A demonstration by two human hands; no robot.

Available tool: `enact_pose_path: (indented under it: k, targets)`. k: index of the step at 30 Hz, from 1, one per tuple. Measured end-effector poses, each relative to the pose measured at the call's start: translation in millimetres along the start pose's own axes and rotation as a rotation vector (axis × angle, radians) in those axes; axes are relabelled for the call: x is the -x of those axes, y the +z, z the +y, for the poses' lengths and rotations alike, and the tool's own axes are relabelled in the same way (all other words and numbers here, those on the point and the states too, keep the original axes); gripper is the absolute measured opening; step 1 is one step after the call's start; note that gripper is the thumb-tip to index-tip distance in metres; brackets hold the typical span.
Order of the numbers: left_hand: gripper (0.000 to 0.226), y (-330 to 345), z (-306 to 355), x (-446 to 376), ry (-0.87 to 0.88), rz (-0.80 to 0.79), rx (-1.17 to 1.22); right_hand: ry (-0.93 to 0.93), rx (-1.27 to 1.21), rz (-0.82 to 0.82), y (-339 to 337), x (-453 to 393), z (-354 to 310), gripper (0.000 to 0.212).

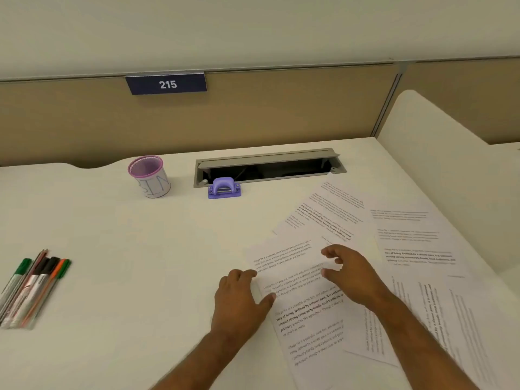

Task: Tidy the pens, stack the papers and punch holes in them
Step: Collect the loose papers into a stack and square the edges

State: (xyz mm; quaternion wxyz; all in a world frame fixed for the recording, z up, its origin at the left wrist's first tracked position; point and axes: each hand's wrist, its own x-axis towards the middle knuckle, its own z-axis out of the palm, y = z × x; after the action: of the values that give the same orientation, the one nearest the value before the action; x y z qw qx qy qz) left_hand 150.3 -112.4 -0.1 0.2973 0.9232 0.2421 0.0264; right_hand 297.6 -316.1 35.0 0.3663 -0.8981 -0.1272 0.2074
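Several printed papers (363,249) lie scattered and overlapping across the right half of the desk. My left hand (239,296) rests at the left edge of the nearest sheet (306,313), fingers curled and thumb touching the paper. My right hand (351,274) hovers over the same sheet with fingers spread and holds nothing. A bundle of pens and markers (31,288) lies loose at the far left of the desk. A purple hole punch (224,188) sits at the back centre. A pink-rimmed pen cup (150,175) stands to its left, with nothing visible in it.
An open grey cable tray (267,167) is set into the desk just behind the punch. A beige partition with a "215" sign (166,84) closes off the back. A white side divider (439,153) borders the right.
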Motion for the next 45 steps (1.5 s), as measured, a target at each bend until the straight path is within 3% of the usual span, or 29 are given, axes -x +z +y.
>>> enact_pose_path:
  k: [7, 15, 24, 28, 30, 39, 45]
  targets:
    - [0.109, 26, 11, 39, 0.055, -0.112, -0.248, 0.000, 0.269, -0.177, -33, 37, 39, 0.081]
    - [0.087, 21, 15, 36, 0.021, -0.045, -0.232, 0.088, 0.561, -0.269, -57, 50, 64, 0.103]
    - [0.070, 27, 23, 41, 0.003, -0.041, -0.265, -0.059, 0.395, -0.094, -26, 40, 62, 0.079]
    - [0.053, 30, 39, 49, 0.072, 0.025, -0.264, -0.076, 0.387, -0.029, 1, 37, 50, 0.077]
    - [0.051, 35, 51, 53, 0.092, -0.018, -0.202, -0.070, 0.369, 0.001, 14, 36, 41, 0.076]
    - [0.085, 47, 93, 53, -0.213, -0.199, -0.323, -0.048, 0.259, 0.053, 45, 28, 17, 0.062]
    - [0.093, 47, 89, 52, -0.192, -0.139, -0.259, -0.061, 0.209, -0.032, 27, 27, 31, 0.079]
